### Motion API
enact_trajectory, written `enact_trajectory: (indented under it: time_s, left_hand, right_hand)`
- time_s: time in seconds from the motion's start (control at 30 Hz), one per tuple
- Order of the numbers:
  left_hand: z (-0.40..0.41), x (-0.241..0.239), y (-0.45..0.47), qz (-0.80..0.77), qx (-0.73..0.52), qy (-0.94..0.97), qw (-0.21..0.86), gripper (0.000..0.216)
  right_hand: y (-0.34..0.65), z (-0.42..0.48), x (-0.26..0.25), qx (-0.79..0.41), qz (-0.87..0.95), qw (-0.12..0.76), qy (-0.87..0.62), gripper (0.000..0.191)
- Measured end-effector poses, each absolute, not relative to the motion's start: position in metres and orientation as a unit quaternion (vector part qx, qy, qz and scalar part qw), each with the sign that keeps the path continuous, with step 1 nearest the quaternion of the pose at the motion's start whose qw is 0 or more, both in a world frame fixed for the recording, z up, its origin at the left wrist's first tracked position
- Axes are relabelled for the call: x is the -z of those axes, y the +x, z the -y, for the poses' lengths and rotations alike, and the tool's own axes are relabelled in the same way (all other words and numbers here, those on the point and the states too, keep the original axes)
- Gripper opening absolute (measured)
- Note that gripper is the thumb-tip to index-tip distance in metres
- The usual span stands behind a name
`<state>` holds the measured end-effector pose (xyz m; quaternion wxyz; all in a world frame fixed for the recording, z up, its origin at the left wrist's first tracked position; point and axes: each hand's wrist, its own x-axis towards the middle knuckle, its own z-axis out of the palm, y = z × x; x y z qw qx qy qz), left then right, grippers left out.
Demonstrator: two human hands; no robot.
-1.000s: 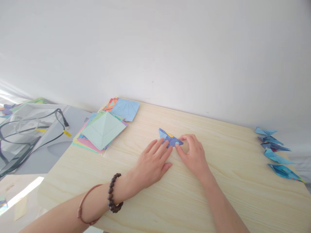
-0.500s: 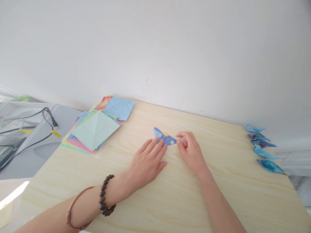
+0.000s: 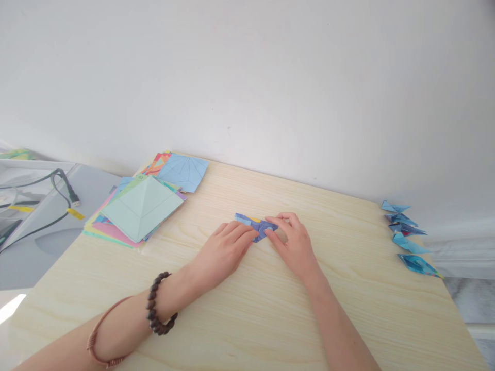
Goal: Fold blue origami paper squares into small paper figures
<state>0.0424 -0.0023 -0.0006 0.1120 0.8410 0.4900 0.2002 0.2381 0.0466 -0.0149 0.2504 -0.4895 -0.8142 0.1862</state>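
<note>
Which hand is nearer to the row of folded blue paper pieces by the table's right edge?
Right. The right hand, at the right end of the folded purple-blue paper, is left of the row, apart from it; the left hand is farther left.

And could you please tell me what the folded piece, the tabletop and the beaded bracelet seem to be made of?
Folded piece: printed paper, fairly matte, judging by its creases and thin edges.
Tabletop: pale wood or wood-look laminate, low sheen; grain lines show.
Beaded bracelet: perhaps dark wood, given the round brown beads.
</note>
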Motion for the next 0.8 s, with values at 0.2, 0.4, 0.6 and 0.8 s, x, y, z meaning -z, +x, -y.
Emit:
enact_trajectory:
  time_s: [0.2,0.4,0.6,0.8]
  left_hand:
    - [-0.017,0.007,0.023,-0.574,-0.215,0.785,0.089,0.031]
    - [-0.018,0.01,0.024,-0.558,-0.222,0.792,0.111,0.026]
    - [-0.018,0.007,0.025,-0.552,-0.24,0.784,0.147,0.02]
    - [-0.018,-0.001,0.025,-0.542,-0.253,0.779,0.188,0.014]
  right_hand:
    - [0.239,-0.048,0.013,-0.204,0.816,0.244,-0.483,0.022]
    - [0.239,-0.045,0.008,-0.225,0.825,0.245,-0.456,0.019]
    - [0.237,-0.043,0.008,-0.235,0.821,0.266,-0.446,0.018]
    - [0.233,-0.041,0.008,-0.228,0.825,0.28,-0.434,0.013]
